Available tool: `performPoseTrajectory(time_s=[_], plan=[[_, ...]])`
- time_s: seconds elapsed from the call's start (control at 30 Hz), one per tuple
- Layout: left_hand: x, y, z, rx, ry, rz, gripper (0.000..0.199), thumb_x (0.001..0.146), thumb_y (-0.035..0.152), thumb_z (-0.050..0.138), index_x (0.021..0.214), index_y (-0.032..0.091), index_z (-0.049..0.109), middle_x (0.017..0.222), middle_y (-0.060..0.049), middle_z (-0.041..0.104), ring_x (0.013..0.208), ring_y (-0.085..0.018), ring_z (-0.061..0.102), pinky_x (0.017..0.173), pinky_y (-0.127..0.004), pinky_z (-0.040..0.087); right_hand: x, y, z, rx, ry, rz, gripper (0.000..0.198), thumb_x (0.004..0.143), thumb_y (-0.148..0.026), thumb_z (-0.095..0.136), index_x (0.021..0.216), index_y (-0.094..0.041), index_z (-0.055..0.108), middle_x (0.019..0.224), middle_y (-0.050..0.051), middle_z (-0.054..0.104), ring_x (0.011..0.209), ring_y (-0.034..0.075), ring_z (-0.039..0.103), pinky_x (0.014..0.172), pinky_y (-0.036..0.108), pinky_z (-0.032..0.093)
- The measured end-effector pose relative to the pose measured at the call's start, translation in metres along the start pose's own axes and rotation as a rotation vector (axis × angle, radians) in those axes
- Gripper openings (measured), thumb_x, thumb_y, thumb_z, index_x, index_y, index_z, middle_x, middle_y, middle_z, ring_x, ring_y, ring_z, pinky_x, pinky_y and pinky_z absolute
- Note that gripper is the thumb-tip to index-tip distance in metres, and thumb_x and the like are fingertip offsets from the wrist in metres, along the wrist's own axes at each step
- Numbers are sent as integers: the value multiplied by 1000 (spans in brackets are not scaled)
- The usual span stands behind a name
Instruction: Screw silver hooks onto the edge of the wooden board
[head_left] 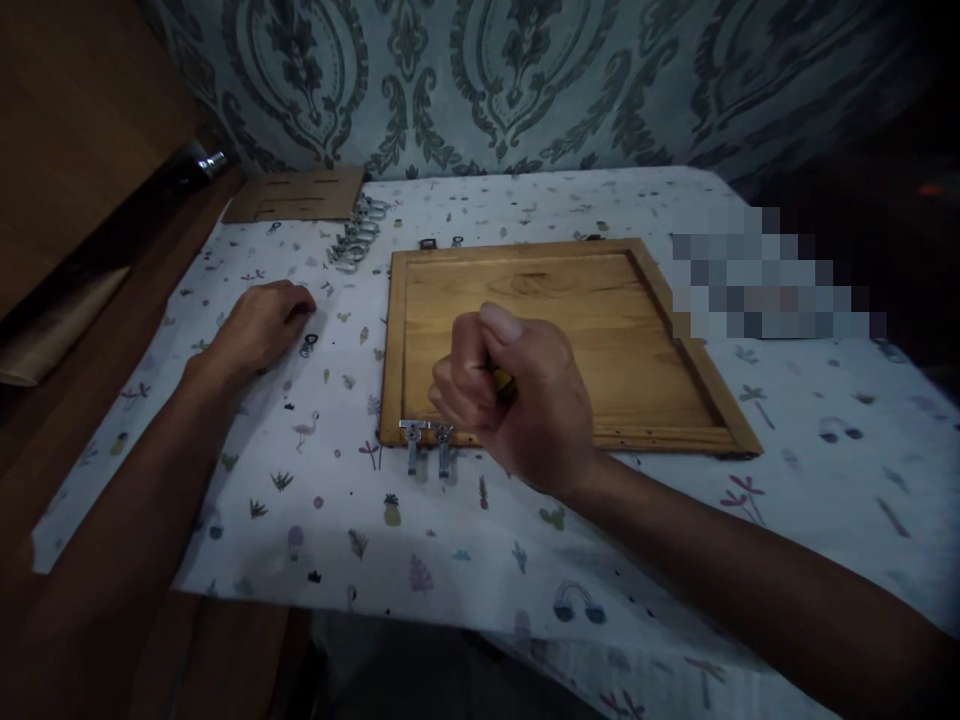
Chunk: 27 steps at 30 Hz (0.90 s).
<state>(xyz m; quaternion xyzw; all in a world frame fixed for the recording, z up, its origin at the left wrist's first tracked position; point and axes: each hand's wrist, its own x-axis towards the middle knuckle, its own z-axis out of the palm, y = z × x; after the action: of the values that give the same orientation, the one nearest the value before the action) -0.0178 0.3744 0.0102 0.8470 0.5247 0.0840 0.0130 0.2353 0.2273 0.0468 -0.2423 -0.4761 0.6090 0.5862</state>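
My right hand is a closed fist held over the near left part of a framed wooden panel. A bit of a yellow-and-black handle shows inside the fist; the rest of that tool is hidden. Two silver metal hinges sit at the panel's near left edge, just left of the fist, with their arms sticking out toward me. Left of the panel, my left hand rests on the patterned cloth with its fingers curled in. Its fingertips are turned away, and anything in them is hidden.
Several small metal fittings lie in a row beside a slotted cardboard piece at the back left. A printed white cloth covers the table. Brown wooden furniture stands along the left side. A patterned wall closes off the back.
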Motion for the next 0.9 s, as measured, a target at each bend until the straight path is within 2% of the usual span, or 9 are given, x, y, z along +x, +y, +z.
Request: performPoseTrajectory(time_s=[0.17, 0.27, 0.37, 0.47, 0.53, 0.57, 0.67, 0.8, 0.9], plan=[[-1, 8, -3, -74, 14, -53, 14, 75, 26, 53, 82, 22, 64, 78, -4, 66, 72, -21, 62, 74, -32, 49, -1, 0, 1, -26, 18, 11, 58, 90, -58, 60, 51, -21, 36, 49, -5, 29, 43, 7, 31, 43, 23, 22], [-4, 30, -6, -318, -4, -75, 13, 74, 28, 59, 83, 21, 66, 72, -1, 65, 67, -18, 60, 67, -29, 48, -1, 0, -1, -8, -9, -17, 59, 92, -60, 58, 52, -21, 38, 48, -5, 27, 43, 7, 30, 43, 23, 22], [-13, 67, -10, -823, -191, 5, 16, 73, 32, 64, 79, 18, 65, 75, -3, 67, 70, -19, 64, 68, -30, 51, -2, 0, -2, 1, -14, -9, 56, 94, -56, 58, 52, -22, 41, 47, -6, 24, 42, 8, 25, 43, 25, 22], [-25, 105, -14, -955, -388, 110, 17, 74, 34, 66, 79, 19, 69, 79, -3, 72, 75, -21, 69, 72, -33, 55, -3, 0, -2, -45, 15, 22, 54, 96, -49, 53, 51, -23, 43, 44, -6, 25, 41, 8, 21, 42, 27, 20], [-32, 121, -14, -974, -522, 197, 16, 78, 34, 65, 83, 20, 72, 81, -3, 73, 79, -23, 69, 73, -34, 57, -4, 0, -2, -73, 27, 16, 53, 97, -46, 51, 50, -23, 43, 44, -5, 27, 40, 8, 21, 42, 27, 20], [-35, 126, -13, -962, -542, 240, 16, 80, 33, 64, 85, 20, 72, 82, -3, 72, 79, -23, 69, 71, -32, 56, -4, 0, -2, -78, 28, 8, 53, 98, -44, 50, 50, -23, 43, 44, -5, 28, 40, 8, 21, 42, 27, 20], [-37, 130, -8, -902, -549, 340, 14, 85, 30, 62, 89, 20, 71, 82, -2, 69, 80, -20, 66, 67, -27, 53, -4, 1, -1, -64, 11, -21, 51, 99, -38, 47, 51, -22, 42, 47, -5, 32, 40, 7, 23, 42, 26, 21], [-33, 126, -5, -873, -560, 384, 14, 86, 24, 57, 85, 18, 70, 74, -1, 65, 71, -16, 61, 61, -24, 49, -4, 1, 0, -55, -15, -56, 51, 100, -33, 44, 51, -21, 41, 51, -4, 38, 40, 6, 24, 43, 27, 22], [-31, 125, -5, -866, -530, 386, 16, 84, 22, 55, 86, 18, 70, 79, -2, 67, 75, -18, 64, 67, -27, 52, -4, 1, -1, -40, -22, -63, 51, 101, -35, 45, 52, -21, 41, 51, -5, 36, 40, 6, 24, 44, 27, 21]])
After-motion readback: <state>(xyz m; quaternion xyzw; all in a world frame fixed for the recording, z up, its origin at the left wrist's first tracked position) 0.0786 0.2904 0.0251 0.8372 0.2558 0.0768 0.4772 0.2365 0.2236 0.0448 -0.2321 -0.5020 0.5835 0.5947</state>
